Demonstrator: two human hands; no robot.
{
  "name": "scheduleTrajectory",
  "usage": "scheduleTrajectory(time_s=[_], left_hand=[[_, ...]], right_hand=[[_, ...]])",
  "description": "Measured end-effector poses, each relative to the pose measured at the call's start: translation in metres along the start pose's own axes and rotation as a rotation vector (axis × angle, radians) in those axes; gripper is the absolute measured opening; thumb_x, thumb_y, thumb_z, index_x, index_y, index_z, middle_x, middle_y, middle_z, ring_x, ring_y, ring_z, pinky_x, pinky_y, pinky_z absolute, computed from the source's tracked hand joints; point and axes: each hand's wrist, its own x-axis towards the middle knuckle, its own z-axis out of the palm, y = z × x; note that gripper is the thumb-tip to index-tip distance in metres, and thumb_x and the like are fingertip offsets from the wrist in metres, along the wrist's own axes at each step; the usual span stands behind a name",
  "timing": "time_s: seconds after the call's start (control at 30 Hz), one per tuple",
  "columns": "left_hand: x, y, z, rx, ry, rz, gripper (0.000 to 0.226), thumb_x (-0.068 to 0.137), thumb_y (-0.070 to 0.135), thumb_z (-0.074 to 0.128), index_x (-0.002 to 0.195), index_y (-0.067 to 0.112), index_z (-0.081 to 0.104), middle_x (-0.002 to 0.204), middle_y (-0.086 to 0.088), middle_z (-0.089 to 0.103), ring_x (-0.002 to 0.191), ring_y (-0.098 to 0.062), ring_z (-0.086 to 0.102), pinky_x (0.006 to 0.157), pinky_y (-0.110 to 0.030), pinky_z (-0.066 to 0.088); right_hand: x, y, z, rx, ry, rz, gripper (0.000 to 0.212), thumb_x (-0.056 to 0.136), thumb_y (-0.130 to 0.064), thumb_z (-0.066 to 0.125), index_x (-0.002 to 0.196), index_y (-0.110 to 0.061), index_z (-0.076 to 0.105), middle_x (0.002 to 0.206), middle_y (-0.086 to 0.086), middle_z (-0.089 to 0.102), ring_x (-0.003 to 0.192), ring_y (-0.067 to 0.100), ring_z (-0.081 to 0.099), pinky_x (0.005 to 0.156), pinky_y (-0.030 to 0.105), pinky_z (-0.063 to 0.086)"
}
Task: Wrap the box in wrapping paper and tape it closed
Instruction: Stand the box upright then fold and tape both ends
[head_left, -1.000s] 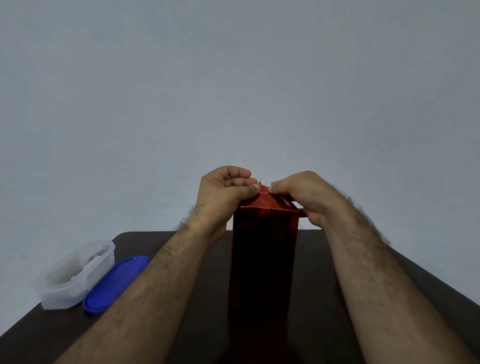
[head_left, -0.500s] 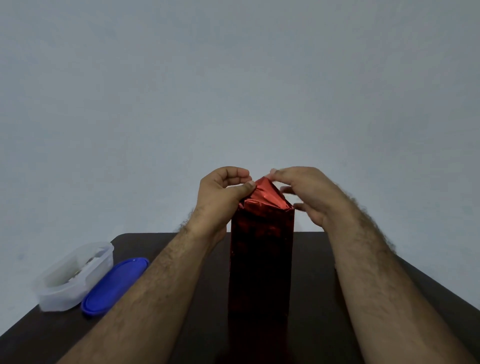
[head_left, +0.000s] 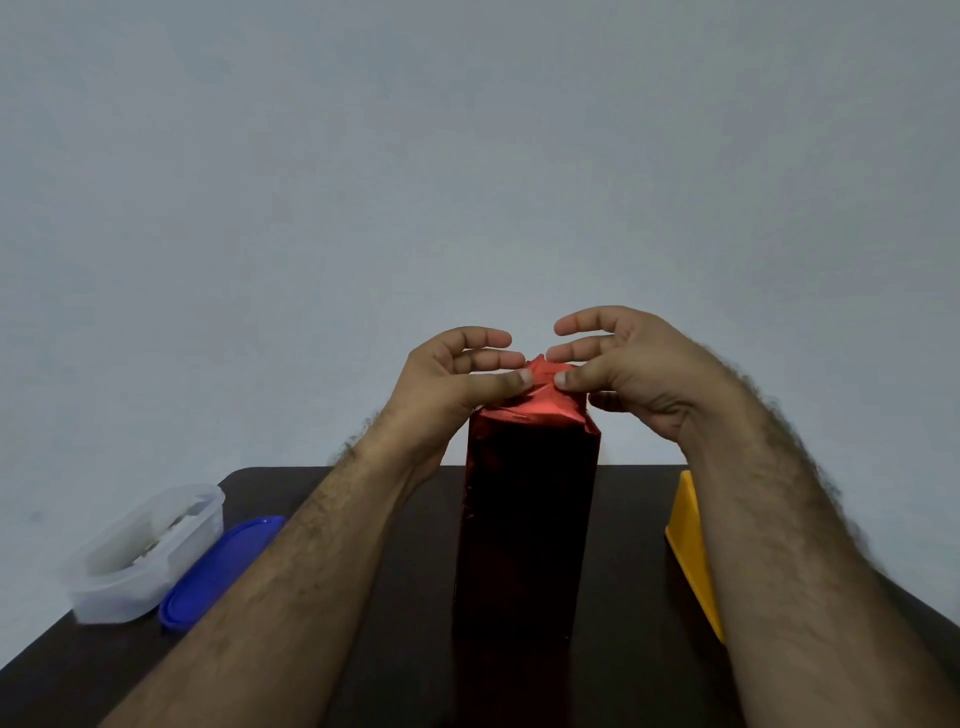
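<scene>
Box (head_left: 527, 519), tall and upright, stands at the middle of the dark table (head_left: 363, 675), already sheathed in glossy red wrapping paper (head_left: 540, 410) whose top end is gathered into folded flaps. The left hand (head_left: 457, 379) presses its thumb on the left flap while its fingers arch loosely above, holding nothing. The right hand (head_left: 623, 364) mirrors it, thumb on the right flap, fingers spread and relaxed over the peak.

The foil-like paper looks thin, slick and springy; it probably creases sharply but may lift again once the thumbs release, and it could tear at the wrinkled top corners if pulled hard. The box seems light yet stiff, and being tall and narrow it may tip under sideways pressure, so downward force on the top face is the safest. The best hold is on the flap folds near the top edges.

Left on the table lie a clear plastic tub (head_left: 140, 556) and its blue lid (head_left: 218, 571); a yellow object (head_left: 693, 551) sits right. No tape is identifiable.
</scene>
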Motion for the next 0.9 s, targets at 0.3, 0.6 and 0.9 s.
scheduleTrajectory(time_s=[0.3,0.6,0.9], left_hand=[[0.004,-0.001,-0.004,-0.011,0.015,0.007,0.043,0.081,-0.015,0.078,0.119,0.003,0.070,0.106,-0.017,0.080,0.091,-0.026,0.076,0.086,-0.036,0.060],[0.007,-0.003,-0.003,-0.056,0.056,-0.005,0.043,0.080,-0.016,0.078,0.117,0.005,0.071,0.103,-0.017,0.080,0.086,-0.024,0.076,0.076,-0.030,0.059],[0.008,-0.004,-0.003,-0.060,0.032,-0.002,0.041,0.081,-0.015,0.078,0.116,0.006,0.072,0.101,-0.015,0.079,0.090,-0.024,0.076,0.080,-0.029,0.059]], right_hand=[[-0.001,-0.002,0.001,-0.134,0.200,-0.096,0.034,0.077,-0.002,0.090,0.103,-0.018,0.075,0.096,0.001,0.074,0.091,0.018,0.072,0.072,0.032,0.057],[-0.016,-0.016,0.001,-0.392,0.146,0.045,0.012,0.072,-0.010,0.093,0.072,-0.016,0.083,0.048,-0.007,0.058,0.042,0.005,0.049,0.044,0.019,0.035],[-0.001,-0.004,0.010,-0.307,0.048,0.050,0.003,0.088,-0.017,0.082,0.085,-0.017,0.082,0.092,0.002,0.077,0.092,0.012,0.065,0.075,0.027,0.048]])
